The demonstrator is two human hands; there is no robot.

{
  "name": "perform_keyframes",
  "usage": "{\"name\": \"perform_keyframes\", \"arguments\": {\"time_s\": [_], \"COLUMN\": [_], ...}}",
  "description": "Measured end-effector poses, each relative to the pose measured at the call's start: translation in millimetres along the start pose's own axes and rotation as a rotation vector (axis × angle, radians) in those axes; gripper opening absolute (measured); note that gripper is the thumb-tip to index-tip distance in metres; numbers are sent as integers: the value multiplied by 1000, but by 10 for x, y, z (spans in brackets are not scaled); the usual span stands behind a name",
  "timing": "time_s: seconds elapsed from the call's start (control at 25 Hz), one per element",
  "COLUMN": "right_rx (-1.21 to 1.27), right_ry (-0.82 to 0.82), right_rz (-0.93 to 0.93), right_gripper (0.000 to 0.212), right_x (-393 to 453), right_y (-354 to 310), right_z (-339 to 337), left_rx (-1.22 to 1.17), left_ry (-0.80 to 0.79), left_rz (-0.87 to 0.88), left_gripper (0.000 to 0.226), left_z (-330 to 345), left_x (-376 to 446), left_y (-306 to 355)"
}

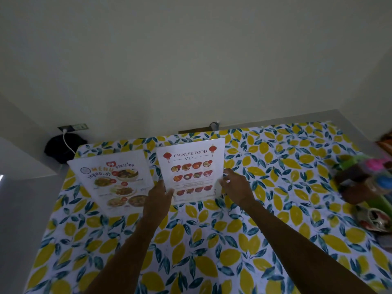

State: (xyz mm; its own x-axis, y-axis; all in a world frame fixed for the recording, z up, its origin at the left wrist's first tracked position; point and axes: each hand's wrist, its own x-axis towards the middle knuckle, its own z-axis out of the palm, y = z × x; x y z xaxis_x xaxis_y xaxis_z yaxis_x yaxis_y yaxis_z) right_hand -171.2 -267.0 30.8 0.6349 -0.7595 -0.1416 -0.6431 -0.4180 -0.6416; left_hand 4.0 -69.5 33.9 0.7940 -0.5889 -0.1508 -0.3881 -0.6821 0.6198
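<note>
A white sheet headed "Chinese Food Menu" (pixel 192 166) stands tilted over the lemon-print tablecloth (pixel 212 240). My left hand (pixel 158 198) grips its lower left edge, thumb on the front. At the lower right edge my right hand (pixel 233 185) pinches the sheet the same way. Left of it lies a second menu (pixel 114 183) with Thai lettering and food photos, flat on the cloth, untouched.
A green basket (pixel 364 187) of bottles and coloured items sits at the table's right edge. A black bag (pixel 61 149) lies behind the table's far left corner, under a wall socket (pixel 73 127) with a white cable. A wall runs along the far side.
</note>
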Motion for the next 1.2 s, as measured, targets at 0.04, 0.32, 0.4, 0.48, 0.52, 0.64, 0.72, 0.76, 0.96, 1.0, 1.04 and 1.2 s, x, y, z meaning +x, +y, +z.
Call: {"name": "perform_keyframes", "arguments": {"time_s": [0.04, 0.32, 0.4, 0.48, 0.52, 0.64, 0.72, 0.76, 0.96, 1.0, 1.04, 1.2], "right_rx": [-14, -7, -10, -10, -19, -68, -100, -134, -241, -241, -235, -187], "right_ry": [20, 77, 106, 126, 133, 174, 202, 207, 232, 235, 240, 258], "right_rz": [-10, -83, -96, -113, -115, -135, -133, -140, -130, -111, -90, -3], "right_gripper": [19, 21, 19, 19, 19, 23, 23, 22, 21, 21, 22, 22], "right_x": [53, 424, 595, 769, 875, 1269, 1539, 1686, 2292, 2385, 2460, 2696], "right_y": [3, 257, 407, 614, 770, 1336, 1716, 1884, 2784, 2962, 3114, 3654], "right_z": [27, -373, -642, -995, -1202, -1882, -2356, -2567, -3771, -3936, -4083, -4298], "left_rx": [9, 87, 94, 116, 134, 172, 149, 122, 14, 22, 35, 110], "left_ry": [10, 77, 84, 86, 86, 98, 104, 118, 69, 46, 36, 27], "left_rz": [3, 87, 122, 163, 182, 218, 235, 238, 175, 184, 200, 257], "left_gripper": [28, 22, 22, 23, 24, 27, 30, 31, 33, 33, 31, 27], "left_z": [7, 69, 188, 373, 507, 1016, 1400, 1589, 2547, 2687, 2819, 3242], "left_x": [28, 242, 361, 493, 553, 741, 841, 892, 1184, 1248, 1321, 1615], "left_y": [7, 411, 708, 1036, 1243, 2005, 2558, 2803, 4089, 4295, 4476, 4922]}}
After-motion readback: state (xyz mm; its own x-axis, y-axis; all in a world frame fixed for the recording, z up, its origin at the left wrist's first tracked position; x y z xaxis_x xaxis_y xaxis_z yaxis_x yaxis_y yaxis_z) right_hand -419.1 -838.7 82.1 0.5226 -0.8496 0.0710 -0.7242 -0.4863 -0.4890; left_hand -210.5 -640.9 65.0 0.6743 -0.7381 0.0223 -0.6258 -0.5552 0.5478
